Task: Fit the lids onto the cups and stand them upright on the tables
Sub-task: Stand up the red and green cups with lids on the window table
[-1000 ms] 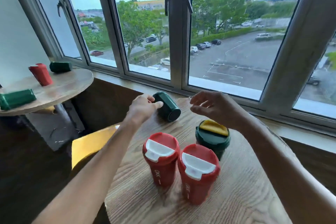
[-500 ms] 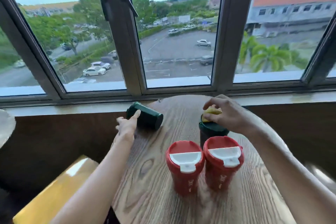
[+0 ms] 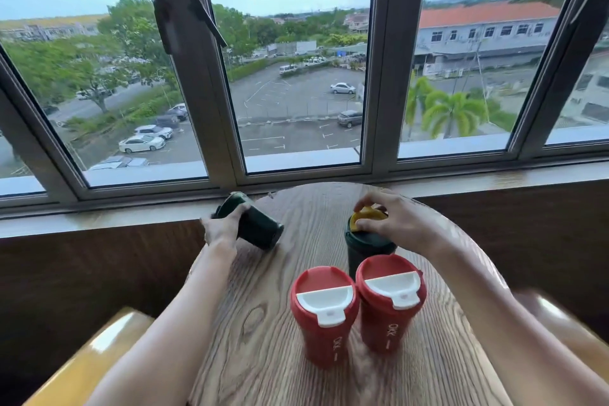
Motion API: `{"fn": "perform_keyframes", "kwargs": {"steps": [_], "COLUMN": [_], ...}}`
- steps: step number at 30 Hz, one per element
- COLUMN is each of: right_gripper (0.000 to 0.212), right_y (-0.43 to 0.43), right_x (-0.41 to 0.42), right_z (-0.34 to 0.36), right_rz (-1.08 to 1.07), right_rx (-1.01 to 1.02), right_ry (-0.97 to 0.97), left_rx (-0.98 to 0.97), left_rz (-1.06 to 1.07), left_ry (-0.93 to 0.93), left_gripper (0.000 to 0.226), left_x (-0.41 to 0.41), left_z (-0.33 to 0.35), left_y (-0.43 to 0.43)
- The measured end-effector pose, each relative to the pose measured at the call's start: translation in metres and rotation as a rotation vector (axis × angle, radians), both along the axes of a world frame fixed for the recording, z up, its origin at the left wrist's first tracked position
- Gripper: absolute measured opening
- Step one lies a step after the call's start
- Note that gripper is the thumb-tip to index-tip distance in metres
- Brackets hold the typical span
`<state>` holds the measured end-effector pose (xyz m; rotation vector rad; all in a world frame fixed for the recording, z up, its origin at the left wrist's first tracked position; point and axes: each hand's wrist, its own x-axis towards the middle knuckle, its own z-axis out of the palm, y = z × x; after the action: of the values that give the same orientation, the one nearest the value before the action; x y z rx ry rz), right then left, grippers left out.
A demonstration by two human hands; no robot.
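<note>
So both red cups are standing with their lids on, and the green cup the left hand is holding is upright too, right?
Not quite. The head view shows the green cup under the left hand lying on its side on the table, not upright. The two red cups do stand with lids on.

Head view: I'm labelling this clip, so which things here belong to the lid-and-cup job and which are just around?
Job:
- tipped green cup, left hand gripping it
- upright green cup, yellow lid under right hand
- two lidded red cups
- round table

Around:
- yellow seat
- window sill
</note>
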<state>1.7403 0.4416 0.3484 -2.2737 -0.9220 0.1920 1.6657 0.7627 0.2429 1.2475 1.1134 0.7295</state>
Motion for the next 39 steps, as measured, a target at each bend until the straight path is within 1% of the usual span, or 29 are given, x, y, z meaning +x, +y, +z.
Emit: {"fn": "perform_keyframes", "kwargs": {"steps": [3, 4, 7, 9, 10, 11, 13, 14, 16, 17, 19, 22, 26, 28, 30, 32, 36, 39], "right_gripper": [0.026, 0.026, 0.026, 0.026, 0.025, 0.024, 0.023, 0.023, 0.022, 0.022, 0.022, 0.023, 0.022, 0.022, 0.023, 0.024, 0.024, 0.022], "right_y": [-0.001, -0.001, -0.003, -0.002, -0.001, -0.001, -0.001, 0.000, 0.000, 0.000, 0.000, 0.000, 0.000, 0.000, -0.001, -0.002, -0.003, 0.000], "right_x": [-0.001, -0.002, -0.003, -0.004, -0.004, -0.003, -0.002, -0.002, -0.001, -0.001, -0.001, 0.000, 0.001, 0.002, 0.001, 0.001, 0.001, 0.003], "right_z": [-0.001, -0.001, -0.001, -0.002, -0.003, -0.005, -0.007, -0.008, -0.008, -0.008, -0.009, -0.009, -0.011, -0.012, -0.012, -0.010, -0.010, -0.013], "right_rz": [-0.002, -0.003, -0.002, -0.002, -0.006, -0.012, -0.022, -0.024, -0.022, -0.019, -0.012, -0.018, -0.026, -0.024, -0.022, -0.016, -0.010, -0.018], "right_rx": [0.003, 0.004, 0.014, 0.025, 0.033, 0.039, 0.049, 0.053, 0.069, 0.081, 0.102, 0.080, 0.088, 0.095, 0.095, 0.083, 0.091, 0.116], "right_ry": [0.002, 0.000, 0.005, 0.010, 0.010, 0.007, -0.001, 0.000, 0.007, 0.017, 0.040, 0.005, 0.017, 0.022, 0.025, 0.020, 0.030, 0.059], "left_rx": [0.297, 0.400, 0.697, 0.824, 0.832, 0.801, 0.677, 0.617, 0.524, 0.512, 0.522, 0.543, 0.504, 0.521, 0.543, 0.510, 0.470, 0.470], "left_rz": [-0.180, -0.243, -0.394, -0.471, -0.497, -0.528, -0.591, -0.610, -0.669, -0.723, -0.810, -0.840, -0.890, -0.923, -0.957, -0.998, -1.164, -1.218], "left_ry": [0.005, -0.023, -0.019, 0.000, -0.005, -0.020, -0.100, -0.129, -0.135, -0.119, -0.071, -0.013, -0.025, -0.031, -0.041, -0.050, -0.008, 0.057], "left_gripper": [0.083, 0.079, 0.078, 0.080, 0.081, 0.082, 0.085, 0.090, 0.102, 0.100, 0.087, 0.077, 0.083, 0.084, 0.090, 0.097, 0.084, 0.087], "left_x": [-0.013, -0.015, -0.020, -0.021, -0.023, -0.027, -0.032, -0.034, -0.036, -0.037, -0.036, -0.036, -0.032, -0.033, -0.036, -0.039, -0.042, -0.035], "left_z": [0.015, 0.017, 0.018, 0.011, 0.007, 0.006, 0.009, 0.011, 0.016, 0.020, 0.025, 0.026, 0.009, 0.004, 0.009, 0.018, 0.051, 0.064], "left_y": [-0.027, -0.036, -0.064, -0.074, -0.075, -0.075, -0.070, -0.067, -0.063, -0.063, -0.067, -0.074, -0.082, -0.088, -0.092, -0.090, -0.077, -0.071]}}
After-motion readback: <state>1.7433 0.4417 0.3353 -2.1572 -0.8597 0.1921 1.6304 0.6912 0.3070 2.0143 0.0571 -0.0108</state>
